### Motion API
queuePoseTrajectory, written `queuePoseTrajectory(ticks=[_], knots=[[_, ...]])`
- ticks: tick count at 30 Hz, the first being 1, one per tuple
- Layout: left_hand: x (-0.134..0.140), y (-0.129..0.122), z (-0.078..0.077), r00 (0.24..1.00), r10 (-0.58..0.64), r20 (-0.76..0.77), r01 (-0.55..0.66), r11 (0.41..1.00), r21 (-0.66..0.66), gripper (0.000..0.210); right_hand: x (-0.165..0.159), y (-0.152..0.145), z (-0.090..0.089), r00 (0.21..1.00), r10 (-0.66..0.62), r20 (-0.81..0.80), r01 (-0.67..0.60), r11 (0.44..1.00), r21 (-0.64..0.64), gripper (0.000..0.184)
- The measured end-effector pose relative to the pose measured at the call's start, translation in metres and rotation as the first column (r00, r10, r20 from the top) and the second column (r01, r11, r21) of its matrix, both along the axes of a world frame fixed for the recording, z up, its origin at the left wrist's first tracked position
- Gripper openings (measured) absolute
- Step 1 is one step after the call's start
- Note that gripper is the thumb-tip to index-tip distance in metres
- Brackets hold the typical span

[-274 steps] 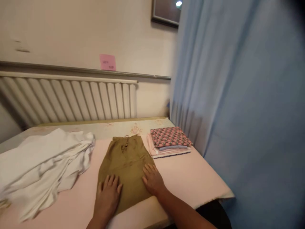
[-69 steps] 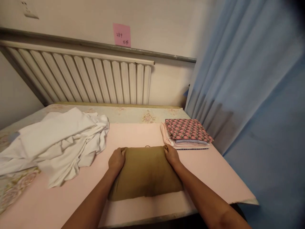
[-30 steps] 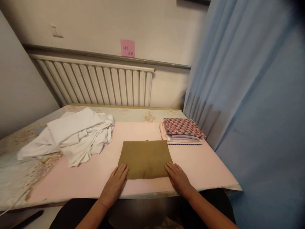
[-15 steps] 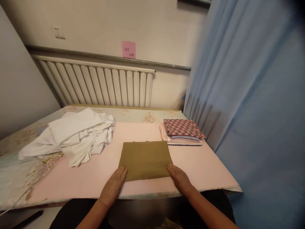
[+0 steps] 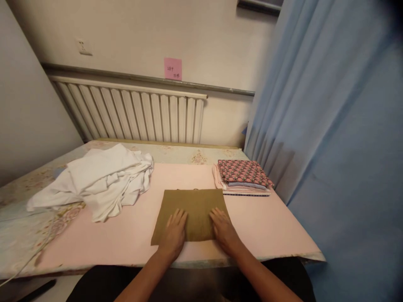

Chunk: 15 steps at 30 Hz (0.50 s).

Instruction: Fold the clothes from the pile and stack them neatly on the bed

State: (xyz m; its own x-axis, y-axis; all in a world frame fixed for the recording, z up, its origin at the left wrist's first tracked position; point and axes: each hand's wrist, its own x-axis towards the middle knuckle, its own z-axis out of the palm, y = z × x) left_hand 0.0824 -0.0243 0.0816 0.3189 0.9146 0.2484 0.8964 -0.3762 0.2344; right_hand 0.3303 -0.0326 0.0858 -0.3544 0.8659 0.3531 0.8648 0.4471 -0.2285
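Observation:
A folded olive-brown cloth [image 5: 197, 205] lies flat near the front edge of the table, roughly rectangular, with thin dark loops peeking out at its far edge. My left hand [image 5: 174, 235] rests on its left half, palm down with fingers stretched forward. On the right half my right hand [image 5: 223, 230] lies the same way, fingers extended over the fabric. Neither hand grips anything. Both wrists cover part of the cloth's near edge.
A rumpled white cloth heap [image 5: 107, 180] sits at left. At right rises a stack of folded fabrics [image 5: 244, 174], patterned red on top, beside a blue curtain [image 5: 302, 105]. Beneath is a pink sheet [image 5: 267, 226] over a floral cover. A radiator [image 5: 135, 113] stands behind.
Both my hands have moved inward from the cloth's side edges onto its top surface. The cloth's near left corner now shows spread outward. The view has shifted slightly.

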Motion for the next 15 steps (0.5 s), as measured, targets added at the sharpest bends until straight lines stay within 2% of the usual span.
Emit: queuePoseTrajectory(ticks=[3,5,10,15], knots=[[0.028,0.018,-0.001,0.999,0.043,-0.009,-0.043,0.999,-0.028,0.049,-0.031,0.011,-0.005,0.999,0.035,-0.005,-0.035,0.999,0.012,0.046],[0.033,0.024,-0.007,0.996,0.071,-0.054,-0.074,0.995,-0.064,0.048,-0.039,0.015,-0.013,0.999,0.035,0.010,-0.035,0.999,-0.002,0.045],[0.020,0.025,-0.024,0.993,0.051,-0.102,-0.056,0.997,-0.053,0.057,-0.021,0.016,-0.030,0.998,-0.018,0.057,0.018,1.000,0.007,0.049],[0.009,0.033,-0.025,0.988,0.105,-0.113,-0.111,0.992,-0.055,0.059,-0.007,0.016,-0.028,0.996,-0.049,0.070,0.047,0.998,0.033,0.052]])
